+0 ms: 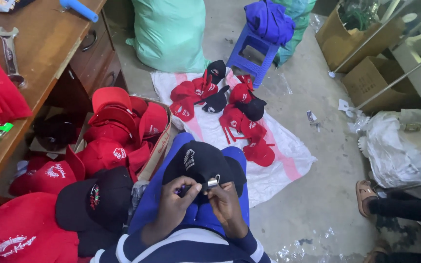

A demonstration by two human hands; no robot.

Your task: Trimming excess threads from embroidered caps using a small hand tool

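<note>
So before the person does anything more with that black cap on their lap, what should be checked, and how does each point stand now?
1. Black cap resting on the lap: ok.
2. Left hand gripping the cap's rear edge: ok.
3. Right hand at the metal buckle: ok.
4. Buckle properly fastened: cannot tell.
5. Small purple object under the left fingers, what it is: cannot tell.

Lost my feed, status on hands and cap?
Both hands gripping black cap on lap. Metal buckle at right fingertips. Nothing in the way.
</note>
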